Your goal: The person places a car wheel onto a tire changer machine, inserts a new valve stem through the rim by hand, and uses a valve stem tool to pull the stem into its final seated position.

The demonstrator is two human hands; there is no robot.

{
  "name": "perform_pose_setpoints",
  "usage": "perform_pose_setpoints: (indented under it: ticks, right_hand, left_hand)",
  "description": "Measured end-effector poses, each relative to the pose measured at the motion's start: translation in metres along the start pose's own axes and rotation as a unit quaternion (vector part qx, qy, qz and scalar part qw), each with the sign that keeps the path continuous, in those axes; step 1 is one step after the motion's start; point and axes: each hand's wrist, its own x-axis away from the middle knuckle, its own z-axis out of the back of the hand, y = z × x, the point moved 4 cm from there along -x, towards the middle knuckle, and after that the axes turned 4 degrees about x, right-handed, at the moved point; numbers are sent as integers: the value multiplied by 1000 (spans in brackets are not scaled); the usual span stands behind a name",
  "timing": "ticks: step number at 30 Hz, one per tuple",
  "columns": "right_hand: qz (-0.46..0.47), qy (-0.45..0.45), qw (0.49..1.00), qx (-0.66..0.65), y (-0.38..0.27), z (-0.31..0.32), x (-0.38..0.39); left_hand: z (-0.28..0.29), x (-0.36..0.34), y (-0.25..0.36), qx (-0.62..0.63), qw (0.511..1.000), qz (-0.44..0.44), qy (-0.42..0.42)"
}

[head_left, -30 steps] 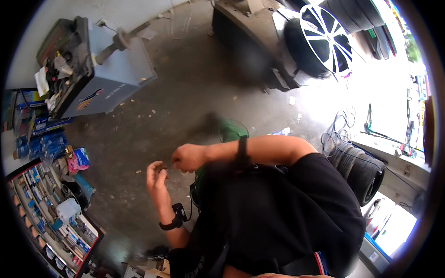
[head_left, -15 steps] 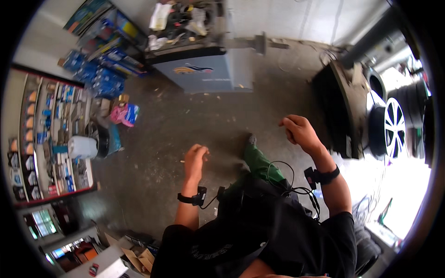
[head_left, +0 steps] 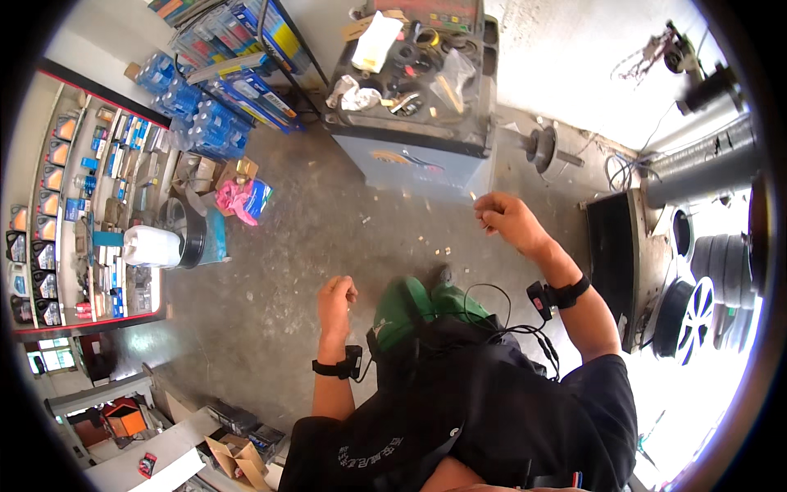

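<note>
My left hand (head_left: 334, 303) hangs over the concrete floor to the left of my green trousers (head_left: 405, 302), its fingers curled inward. Loosely closed as well, my right hand (head_left: 507, 220) is held farther forward, in front of the grey cabinet (head_left: 393, 168). A small pale bit shows by the tips of the right fingers; I cannot tell if it is held or lies on the floor. Whatever is inside either hand is hidden. Each wrist wears a black strap with a small module (head_left: 352, 362), and cables run from my waist.
The cabinet top bears tools, tape and crumpled paper. Left stand a blue-wrapped bottle pack (head_left: 221, 129), a white jug (head_left: 152, 246), a wheel rim and stocked shelves (head_left: 102, 217). Right are a dark-fronted machine (head_left: 612, 258) and an alloy wheel (head_left: 697, 320). An open carton (head_left: 238, 459) lies behind left.
My view has shifted forward, so the cabinet appears nearer and lower. One leg has stepped so both green knees show. My hands stay curled; the right reaches slightly farther forward.
</note>
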Motion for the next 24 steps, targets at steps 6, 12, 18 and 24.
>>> perform_pose_setpoints:
  ticks: [6,12,18,24]
  right_hand:
    - [-76,17,995,-56,-31,-23,-55]
    - [-148,162,972,-88,-66,-32,-63]
    - [-155,307,936,-81,-94,-42,-33]
    - [-153,405,896,-101,-83,-70,11]
  left_hand:
    - [5,-108,42,14,999,2,-51]
    - [12,-264,98,-98,990,-31,-94]
    - [-46,-361,176,-174,947,-226,-148]
    - [-164,-444,238,-249,869,-376,-202]
